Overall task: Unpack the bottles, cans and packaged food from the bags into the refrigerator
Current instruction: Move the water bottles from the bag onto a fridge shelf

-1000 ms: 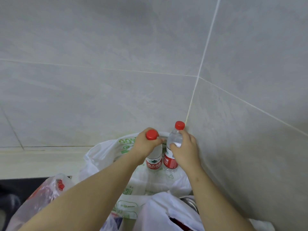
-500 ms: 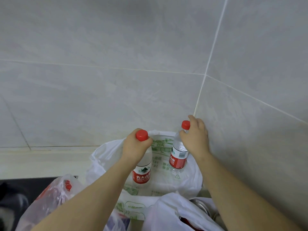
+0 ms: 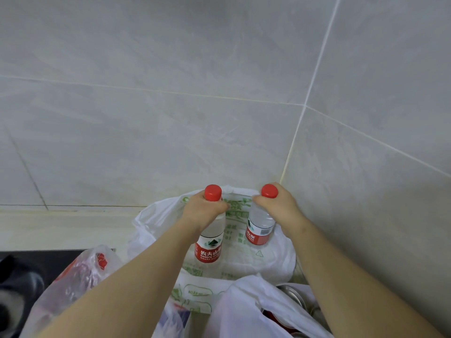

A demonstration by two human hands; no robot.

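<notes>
**Two water bottles held by the neck over the open bag**

Risks: the green-printed white bag could snag a bottle base. Neck-only grips could let a bottle swing, slip or knock the tiled wall just beside the right hand.

Counts:
- Three bags: the green-printed one, a plain white bag and a clear bag.
- Two Nongfu Spring bottles, the left bottle and the right bottle, both above the bag.
- Two hands: the left hand and the right, each clenched round a neck.
- Two red caps.

Refrigerator not in view.
</notes>
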